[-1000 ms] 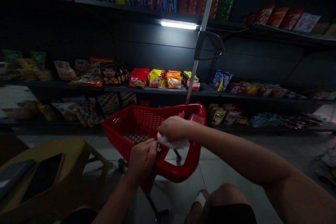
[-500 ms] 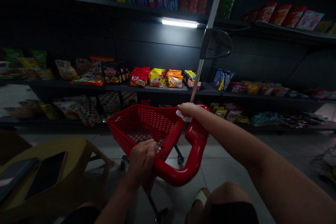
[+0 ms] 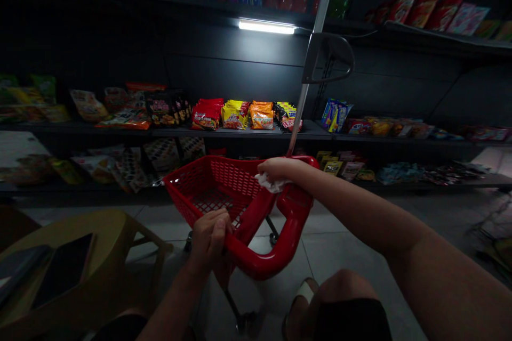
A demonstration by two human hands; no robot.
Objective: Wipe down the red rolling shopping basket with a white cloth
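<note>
We list from the left. Item one: a tan plastic stool bearing a dark flat slab, its kind too dim to tell. Item two: the person's left hand, fingers clamped around the near rim of a red plastic shopping basket; the basket stands on a wheeled frame on grey floor tiles, just beside the stool and straight ahead of the person. Item three: the person's right hand, closed on a crumpled white cloth and pressing it against the basket's far rim. Item four: a metal pole rising from that far corner, with a grey loop handle near its upper part. Item five: the person's knee and sandal, below the right arm. Behind everything, dark shelves hold rows of bright snack packets.
</note>
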